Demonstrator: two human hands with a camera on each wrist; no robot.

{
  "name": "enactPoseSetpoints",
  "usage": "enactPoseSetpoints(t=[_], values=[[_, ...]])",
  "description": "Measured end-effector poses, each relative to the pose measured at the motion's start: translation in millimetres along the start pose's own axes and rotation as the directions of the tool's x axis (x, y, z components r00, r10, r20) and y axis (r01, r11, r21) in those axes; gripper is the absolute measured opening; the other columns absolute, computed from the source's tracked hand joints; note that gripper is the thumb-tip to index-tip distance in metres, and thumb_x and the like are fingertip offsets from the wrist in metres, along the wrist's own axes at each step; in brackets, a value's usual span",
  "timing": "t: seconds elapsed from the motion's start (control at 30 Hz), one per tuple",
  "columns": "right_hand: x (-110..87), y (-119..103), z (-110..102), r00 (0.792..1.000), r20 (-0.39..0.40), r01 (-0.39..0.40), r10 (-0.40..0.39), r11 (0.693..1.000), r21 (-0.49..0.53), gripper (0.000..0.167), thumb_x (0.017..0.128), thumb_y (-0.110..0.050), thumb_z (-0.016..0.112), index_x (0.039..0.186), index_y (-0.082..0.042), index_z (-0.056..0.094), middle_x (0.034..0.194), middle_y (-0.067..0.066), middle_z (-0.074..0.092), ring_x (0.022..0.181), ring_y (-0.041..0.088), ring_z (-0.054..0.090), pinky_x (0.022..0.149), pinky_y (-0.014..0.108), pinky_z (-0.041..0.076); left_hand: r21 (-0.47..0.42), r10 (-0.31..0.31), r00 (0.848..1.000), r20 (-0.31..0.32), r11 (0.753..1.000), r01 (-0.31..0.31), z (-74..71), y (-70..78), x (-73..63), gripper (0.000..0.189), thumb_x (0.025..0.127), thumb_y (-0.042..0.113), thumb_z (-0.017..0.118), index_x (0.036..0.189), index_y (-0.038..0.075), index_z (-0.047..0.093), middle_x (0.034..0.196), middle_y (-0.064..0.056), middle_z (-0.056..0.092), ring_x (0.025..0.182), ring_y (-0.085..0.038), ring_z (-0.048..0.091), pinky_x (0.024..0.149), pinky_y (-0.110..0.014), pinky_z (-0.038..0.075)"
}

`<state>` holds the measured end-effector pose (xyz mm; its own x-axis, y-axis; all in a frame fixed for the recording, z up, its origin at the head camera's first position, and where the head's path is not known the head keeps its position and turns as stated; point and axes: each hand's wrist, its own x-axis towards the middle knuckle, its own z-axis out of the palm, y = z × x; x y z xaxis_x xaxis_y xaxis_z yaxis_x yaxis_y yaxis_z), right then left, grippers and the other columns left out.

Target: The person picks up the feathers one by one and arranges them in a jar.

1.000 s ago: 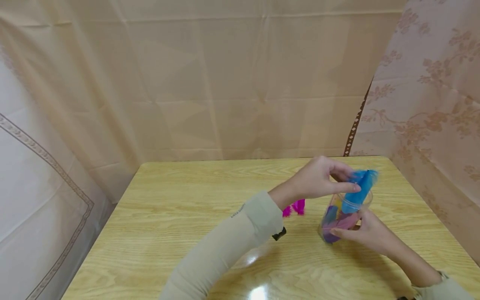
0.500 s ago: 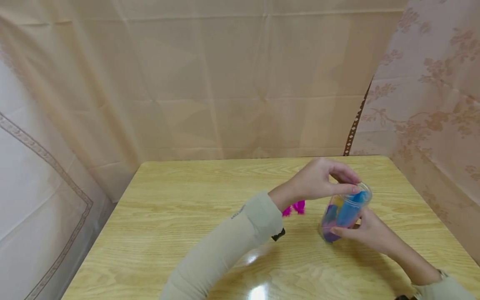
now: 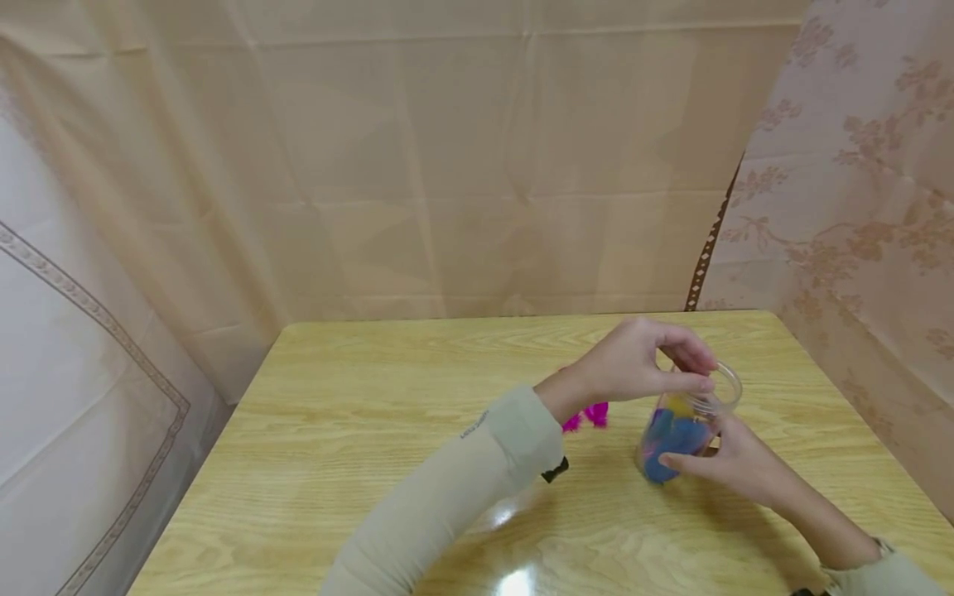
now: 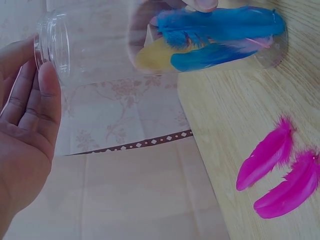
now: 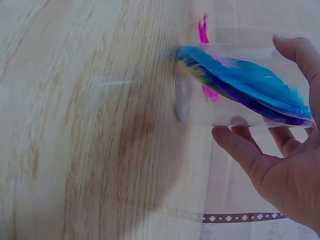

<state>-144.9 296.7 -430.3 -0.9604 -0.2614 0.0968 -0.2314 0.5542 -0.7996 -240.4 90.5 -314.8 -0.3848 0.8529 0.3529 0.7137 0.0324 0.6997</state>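
Observation:
A clear plastic jar point(image 4: 100, 45) without a lid stands on the table at the right, with blue, purple, yellow and pale pink feathers inside. My right hand point(image 3: 738, 465) grips its side, thumb across from the fingers, as the right wrist view shows. At the jar's mouth is my left hand point(image 3: 629, 360), fingertips right at the rim and nothing pinched between them. A bright blue feather point(image 5: 260, 80) lies low in the jar among the others. Two magenta feathers point(image 4: 270, 152) lie on the table, partly hidden behind my left wrist in the head view.
The wood-grain table point(image 3: 358, 439) has its far edge close to a beige cloth backdrop point(image 3: 417, 165). Patterned cloth point(image 3: 857, 207) hangs along the right side, and white cloth point(image 3: 67, 372) along the left.
The blue feather my left hand pinched above the mouth has gone down into the jar and left my fingers. My left hand stays at the rim; my right hand keeps its grip.

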Motion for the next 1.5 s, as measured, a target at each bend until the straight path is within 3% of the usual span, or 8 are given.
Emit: enactPoseSetpoints(t=[0.13,0.4,0.53,0.7,0.83,0.97,1.23,1.5], values=[[0.3,0,0,1.000,0.000,-0.002,0.002,1.000,0.011,0.104,0.090,-0.017,0.080,0.164,-0.017,0.006,0.145,0.028,0.043,0.109,0.038,0.061,0.075,0.035,0.059,-0.024,-0.013,1.000,0.003,1.000,0.013,-0.8,-0.1,-1.0,0.016,0.092,0.011,0.077,0.106,0.004,0.073,0.099,0.003,0.074,0.086,0.011,0.062,0.087,-0.011,0.050],[1.6,2,2,1.000,0.003,-0.002,0.002,0.999,0.053,0.092,0.089,-0.015,0.080,0.159,-0.009,0.020,0.124,0.021,0.061,0.094,0.012,0.065,0.070,0.031,0.059,-0.054,-0.058,0.998,0.035,0.997,0.060,-4.1,2.1,-1.6,0.019,0.092,0.013,0.077,0.109,0.005,0.072,0.102,0.004,0.073,0.088,0.009,0.062,0.089,-0.010,0.049],[2.5,2,2,1.000,-0.005,0.001,0.000,0.999,0.046,0.095,0.088,-0.015,0.081,0.160,-0.012,0.019,0.132,0.023,0.054,0.098,0.021,0.062,0.069,0.032,0.059,-0.112,-0.067,0.997,0.031,0.991,0.070,-7.2,2.9,-1.4,0.019,0.092,0.011,0.077,0.109,0.004,0.071,0.102,0.002,0.073,0.086,0.006,0.065,0.085,-0.012,0.052],[3.0,0,0,1.000,-0.019,-0.019,0.019,1.000,0.004,0.094,0.088,-0.019,0.082,0.157,-0.001,0.021,0.145,0.029,0.042,0.115,0.040,0.053,0.078,0.035,0.059,-0.182,-0.083,0.997,0.004,0.980,0.083,-13.1,4.2,-1.2,0.020,0.092,0.008,0.076,0.109,0.000,0.070,0.104,-0.002,0.073,0.087,0.001,0.066,0.082,-0.016,0.055],[3.5,1,2,1.000,-0.014,-0.002,0.003,0.999,0.036,0.089,0.087,-0.016,0.082,0.153,0.000,0.025,0.135,0.027,0.050,0.104,0.027,0.063,0.076,0.033,0.060,-0.187,-0.134,0.991,-0.013,0.974,0.129,-17.4,2.8,-2.8,0.020,0.094,0.010,0.074,0.113,0.003,0.069,0.105,0.000,0.070,0.089,-0.002,0.066,0.077,-0.020,0.058],[3.9,3,4,1.000,-0.016,0.026,-0.025,0.997,0.074,0.087,0.087,-0.011,0.082,0.153,-0.004,0.026,0.132,0.025,0.051,0.096,0.012,0.064,0.073,0.032,0.060,-0.212,-0.201,0.978,-0.051,0.959,0.186,-21.4,-4.7,-6.2,0.018,0.096,0.012,0.071,0.113,0.006,0.068,0.102,0.002,0.067,0.087,-0.007,0.067,0.070,-0.024,0.060],[2.6,3,4,1.000,-0.014,0.005,-0.004,0.997,0.071,0.088,0.086,-0.014,0.083,0.154,-0.005,0.026,0.132,0.026,0.051,0.098,0.016,0.065,0.074,0.033,0.060,-0.139,-0.278,0.952,-0.125,0.955,0.261,-23.3,-30.8,-16.1,0.017,0.097,0.011,0.070,0.113,0.004,0.067,0.104,0.000,0.065,0.095,-0.005,0.060,0.085,-0.013,0.051],[2.9,4,4,1.000,-0.017,0.012,-0.011,0.997,0.080,0.089,0.086,-0.013,0.083,0.153,-0.001,0.026,0.130,0.027,0.052,0.098,0.014,0.066,0.075,0.033,0.060,-0.033,-0.460,0.877,-0.139,0.887,0.460,-18.0,-63.0,-34.2,0.024,0.096,0.014,0.072,0.119,0.009,0.067,0.121,-0.002,0.063,0.111,-0.016,0.059,0.087,-0.020,0.051]])
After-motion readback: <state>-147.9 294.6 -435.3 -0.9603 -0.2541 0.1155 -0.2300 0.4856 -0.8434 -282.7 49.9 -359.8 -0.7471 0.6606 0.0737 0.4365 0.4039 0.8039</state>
